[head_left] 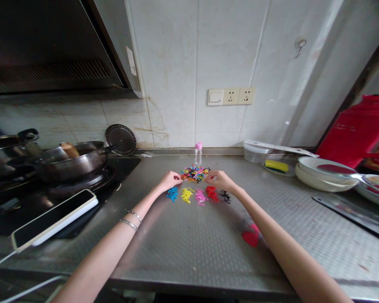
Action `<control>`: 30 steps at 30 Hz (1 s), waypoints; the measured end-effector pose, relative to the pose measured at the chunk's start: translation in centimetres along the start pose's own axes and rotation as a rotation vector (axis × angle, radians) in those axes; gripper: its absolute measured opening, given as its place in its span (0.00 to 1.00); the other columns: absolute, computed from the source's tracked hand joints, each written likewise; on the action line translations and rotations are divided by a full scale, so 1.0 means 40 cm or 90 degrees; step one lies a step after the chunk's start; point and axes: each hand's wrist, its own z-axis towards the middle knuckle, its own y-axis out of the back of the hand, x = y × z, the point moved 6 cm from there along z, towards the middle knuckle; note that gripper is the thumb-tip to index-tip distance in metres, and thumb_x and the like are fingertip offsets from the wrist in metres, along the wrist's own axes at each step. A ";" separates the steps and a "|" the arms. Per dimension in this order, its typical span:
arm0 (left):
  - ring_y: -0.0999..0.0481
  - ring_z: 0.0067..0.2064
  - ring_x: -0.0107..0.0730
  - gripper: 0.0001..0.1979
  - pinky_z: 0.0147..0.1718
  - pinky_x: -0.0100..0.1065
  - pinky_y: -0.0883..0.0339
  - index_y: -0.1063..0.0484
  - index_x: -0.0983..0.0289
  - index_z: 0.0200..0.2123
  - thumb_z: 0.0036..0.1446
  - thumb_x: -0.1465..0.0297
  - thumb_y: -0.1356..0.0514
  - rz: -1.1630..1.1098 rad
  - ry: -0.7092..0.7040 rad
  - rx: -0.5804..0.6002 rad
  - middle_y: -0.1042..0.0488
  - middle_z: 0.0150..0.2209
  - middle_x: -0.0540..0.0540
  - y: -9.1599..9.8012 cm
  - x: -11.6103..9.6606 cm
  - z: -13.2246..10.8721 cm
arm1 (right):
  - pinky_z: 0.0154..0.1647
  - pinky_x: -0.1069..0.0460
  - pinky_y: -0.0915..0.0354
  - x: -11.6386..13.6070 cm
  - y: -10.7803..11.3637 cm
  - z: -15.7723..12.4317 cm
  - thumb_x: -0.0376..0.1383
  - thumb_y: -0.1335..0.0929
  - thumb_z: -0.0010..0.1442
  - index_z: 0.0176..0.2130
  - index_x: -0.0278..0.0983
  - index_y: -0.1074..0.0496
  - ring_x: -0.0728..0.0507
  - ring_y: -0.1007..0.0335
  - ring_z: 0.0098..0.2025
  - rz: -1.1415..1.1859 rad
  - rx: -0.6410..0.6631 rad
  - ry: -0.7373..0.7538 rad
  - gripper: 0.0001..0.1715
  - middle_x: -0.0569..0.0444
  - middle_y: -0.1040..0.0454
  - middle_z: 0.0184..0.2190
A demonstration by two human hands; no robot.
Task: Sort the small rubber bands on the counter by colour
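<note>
A mixed heap of small coloured rubber bands (195, 173) lies on the metal counter. My left hand (169, 181) is at the heap's left edge, its fingers closed together. On the opposite edge, my right hand (220, 181) has its fingers curled in a pinch. Anything between the fingers of either hand is too small to make out. Sorted by colour in a row nearer me are blue bands (172, 194), yellow bands (187, 195), pink bands (201, 197), red bands (212, 194) and black bands (225, 197). Behind the heap stands a clear bottle (198, 155) with a pink top.
At left, a phone (55, 219) with a cable lies beside the stove, where a pan (69, 162) sits. To the right are a plastic tub (254, 152), a yellow sponge (276, 166), stacked bowls (318, 176), a cleaver-like blade (350, 214) and a red thermos (355, 130).
</note>
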 end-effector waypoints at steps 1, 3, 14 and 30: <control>0.33 0.24 0.27 0.14 0.25 0.27 0.44 0.24 0.68 0.25 0.44 0.62 0.42 0.011 -0.003 -0.001 0.27 0.23 0.53 0.001 -0.003 0.000 | 0.36 0.57 0.38 -0.008 0.004 0.000 0.32 0.36 0.48 0.28 0.33 0.25 0.48 0.31 0.33 0.004 -0.004 -0.010 0.11 0.54 0.25 0.29; 0.33 0.25 0.27 0.13 0.26 0.27 0.44 0.24 0.67 0.25 0.44 0.63 0.41 0.027 -0.013 -0.003 0.27 0.23 0.53 0.002 -0.010 -0.001 | 0.36 0.57 0.38 -0.023 0.011 0.000 0.33 0.36 0.48 0.29 0.33 0.25 0.48 0.31 0.32 0.013 -0.010 -0.025 0.11 0.53 0.24 0.30; 0.31 0.31 0.31 0.10 0.32 0.29 0.40 0.24 0.66 0.27 0.48 0.69 0.44 0.048 -0.049 -0.010 0.26 0.28 0.55 0.005 -0.008 0.003 | 0.35 0.56 0.37 -0.073 0.034 -0.004 0.35 0.36 0.49 0.30 0.33 0.24 0.46 0.30 0.33 0.010 -0.039 -0.088 0.12 0.53 0.24 0.30; 0.31 0.32 0.29 0.10 0.35 0.30 0.39 0.26 0.67 0.29 0.52 0.69 0.45 -0.013 -0.071 -0.061 0.29 0.30 0.55 0.008 -0.075 0.015 | 0.32 0.56 0.37 -0.088 0.071 -0.009 0.37 0.36 0.50 0.31 0.33 0.24 0.46 0.30 0.31 -0.011 -0.090 -0.104 0.14 0.53 0.24 0.28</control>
